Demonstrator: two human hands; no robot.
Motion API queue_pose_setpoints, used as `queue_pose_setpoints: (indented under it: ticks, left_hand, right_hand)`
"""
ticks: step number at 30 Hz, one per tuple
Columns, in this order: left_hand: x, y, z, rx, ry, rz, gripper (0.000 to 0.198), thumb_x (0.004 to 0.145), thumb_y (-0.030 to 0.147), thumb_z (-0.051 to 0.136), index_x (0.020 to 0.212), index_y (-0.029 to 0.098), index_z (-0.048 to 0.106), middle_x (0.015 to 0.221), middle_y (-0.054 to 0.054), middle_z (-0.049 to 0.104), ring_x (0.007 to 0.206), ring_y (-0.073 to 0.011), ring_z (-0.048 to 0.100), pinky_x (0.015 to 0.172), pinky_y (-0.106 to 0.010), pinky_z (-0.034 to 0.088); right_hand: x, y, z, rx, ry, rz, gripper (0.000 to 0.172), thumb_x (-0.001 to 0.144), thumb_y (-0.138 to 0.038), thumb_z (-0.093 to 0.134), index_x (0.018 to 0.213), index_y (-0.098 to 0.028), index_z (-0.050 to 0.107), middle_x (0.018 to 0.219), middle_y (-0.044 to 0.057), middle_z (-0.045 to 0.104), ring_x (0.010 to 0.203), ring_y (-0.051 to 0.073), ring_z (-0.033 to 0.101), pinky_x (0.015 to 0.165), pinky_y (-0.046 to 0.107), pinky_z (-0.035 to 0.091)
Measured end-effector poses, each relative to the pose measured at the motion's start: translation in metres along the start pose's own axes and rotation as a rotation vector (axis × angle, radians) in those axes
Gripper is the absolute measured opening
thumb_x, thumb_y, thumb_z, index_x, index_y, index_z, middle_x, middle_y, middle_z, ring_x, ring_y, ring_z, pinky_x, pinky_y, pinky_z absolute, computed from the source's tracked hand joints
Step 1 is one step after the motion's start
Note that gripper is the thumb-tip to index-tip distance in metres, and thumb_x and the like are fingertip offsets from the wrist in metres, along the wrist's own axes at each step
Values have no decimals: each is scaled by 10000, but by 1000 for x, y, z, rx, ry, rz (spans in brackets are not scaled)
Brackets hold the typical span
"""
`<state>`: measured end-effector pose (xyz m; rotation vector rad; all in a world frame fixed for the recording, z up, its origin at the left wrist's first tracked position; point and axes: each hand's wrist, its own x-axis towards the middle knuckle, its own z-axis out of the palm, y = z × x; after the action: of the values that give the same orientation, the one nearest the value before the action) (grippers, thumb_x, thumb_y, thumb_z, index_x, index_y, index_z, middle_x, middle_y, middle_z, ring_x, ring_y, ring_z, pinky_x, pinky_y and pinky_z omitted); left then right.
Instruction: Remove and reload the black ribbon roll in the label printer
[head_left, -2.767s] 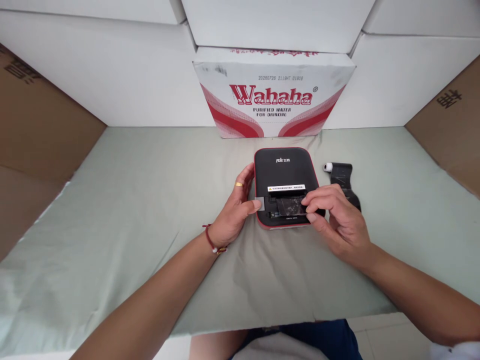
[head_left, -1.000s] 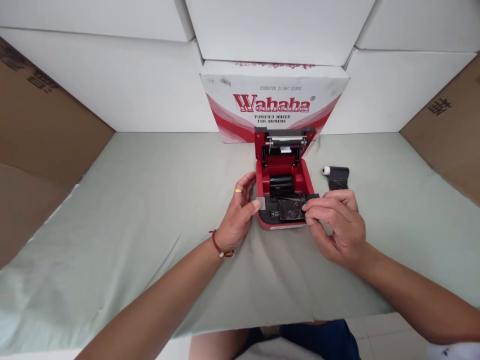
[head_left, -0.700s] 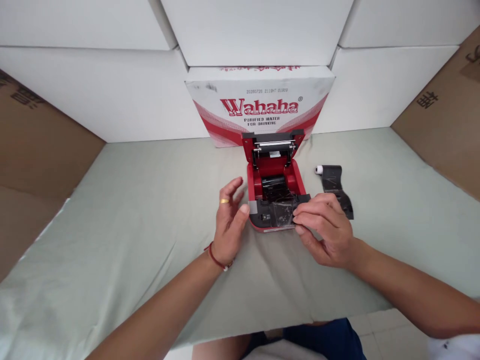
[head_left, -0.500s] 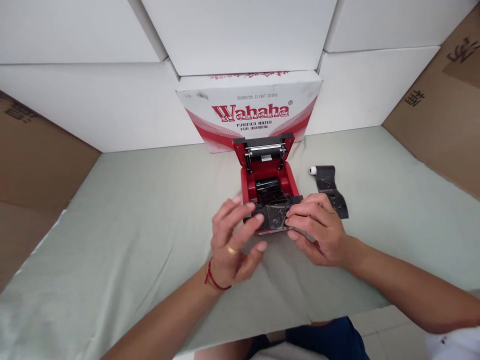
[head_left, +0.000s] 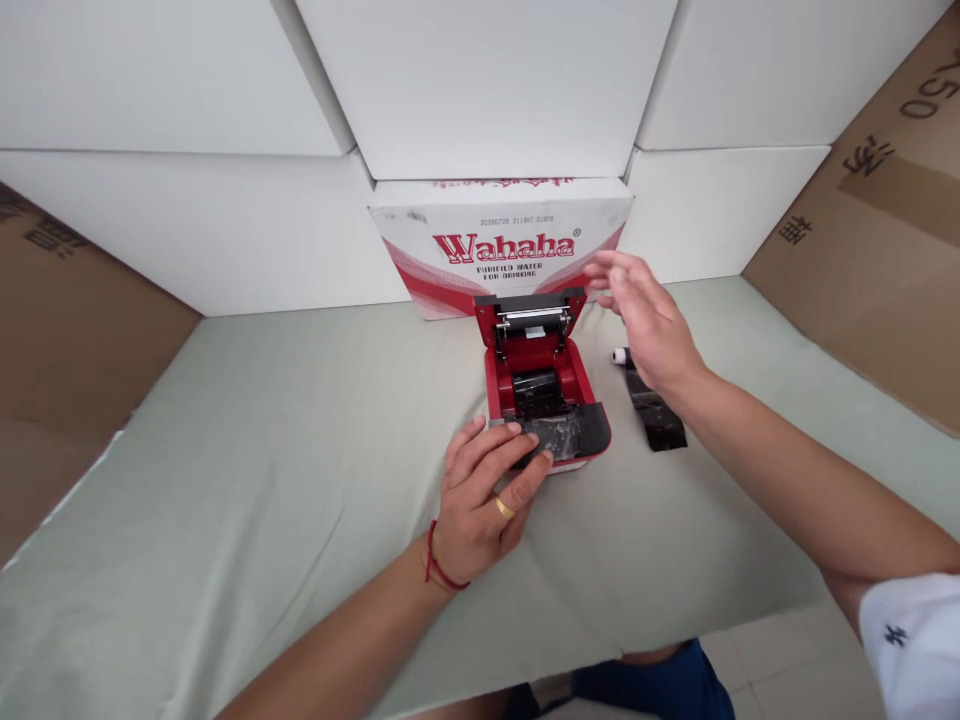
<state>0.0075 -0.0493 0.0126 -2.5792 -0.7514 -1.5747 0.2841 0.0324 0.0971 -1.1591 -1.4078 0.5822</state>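
Note:
A small red box-like device with black trim (head_left: 596,428), which looks like a label printer, stands on the cloth with its lid (head_left: 529,312) raised. Inside it lies a roll of glossy black film (head_left: 536,388); the film's free end (head_left: 559,437) runs out over the front panel. My left hand (head_left: 487,490) rests its outstretched fingertips on the front left of the panel and the film edge. Up beside the lid's right corner, my right hand (head_left: 645,320) is raised with fingers extended and holds nothing. I cannot tell whether it touches the lid.
A black film strip (head_left: 658,415) with a white core (head_left: 619,356) lies to the right, partly behind my right hand. A Wahaha water carton (head_left: 517,225) stands behind the device. White boxes (head_left: 480,80) line the back, with brown cartons (head_left: 885,260) at the sides. Pale green cloth (head_left: 300,450) covers the table.
My right hand has let go of the film and front panel and risen to beside the lid. My left hand has come down onto the panel. The view has shifted slightly.

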Motion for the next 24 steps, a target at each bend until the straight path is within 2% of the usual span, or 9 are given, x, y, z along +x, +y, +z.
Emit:
queue_pose_setpoints:
  ticks: [3, 6, 9, 12, 15, 20, 24]
  left_hand:
    - [0, 0, 0, -7, -7, 0, 577, 1043, 99, 680, 1543, 386, 711, 1253, -19, 894, 1281, -236, 797, 1340, -501, 511]
    - [0, 0, 0, -12, -1, 7, 595, 1039, 86, 676, 1559, 374, 708, 1264, -21, 896, 1303, -226, 791, 1374, -478, 481]
    - [-2, 0, 0, -12, -10, -7, 630, 1048, 96, 659, 1587, 422, 685, 1281, -4, 900, 1303, -225, 800, 1405, -501, 449]
    - [-4, 1, 0, 16, -4, -12, 614, 1055, 119, 667, 1579, 440, 688, 1296, 3, 904, 1300, -224, 805, 1426, -514, 413]
    - [-4, 2, -1, 36, 4, -15, 608, 1043, 116, 692, 1561, 435, 703, 1290, 8, 909, 1310, -221, 799, 1438, -495, 377]
    - [-2, 3, -3, 60, -16, 4, 584, 1032, 115, 696, 1544, 394, 721, 1274, 1, 913, 1316, -222, 792, 1442, -471, 363]
    - [-4, 2, -3, 33, -19, -15, 616, 1040, 127, 680, 1583, 417, 691, 1281, -2, 909, 1303, -230, 805, 1445, -499, 368]
  right_hand:
    - [17, -3, 14, 84, -160, 43, 679, 1086, -891, 580, 1214, -287, 861, 1311, 69, 882, 1351, 303, 782, 1242, 527, 595]
    - [2, -17, 17, 12, -166, -16, 662, 1125, -848, 553, 1112, -293, 914, 1219, 57, 908, 1256, 294, 825, 1208, 509, 613]
    - [-27, -23, 7, -95, -193, -136, 580, 1190, -743, 519, 1179, -334, 930, 1277, 41, 915, 1273, 281, 840, 1208, 512, 621]
    - [-57, -17, -6, -194, -282, -272, 495, 1237, -607, 495, 1277, -352, 918, 1357, 48, 905, 1423, 297, 796, 1330, 608, 533]
    - [-79, -9, -10, -291, -318, -354, 432, 1254, -469, 496, 1361, -326, 890, 1415, 70, 884, 1451, 289, 784, 1358, 633, 509]
    - [-92, -11, -7, -369, -315, -419, 383, 1221, -253, 540, 1429, -293, 858, 1458, 81, 860, 1445, 265, 786, 1314, 562, 585]
    - [-93, -13, -5, -395, -312, -444, 395, 1187, -193, 568, 1445, -283, 853, 1462, 89, 858, 1437, 276, 792, 1277, 548, 629]
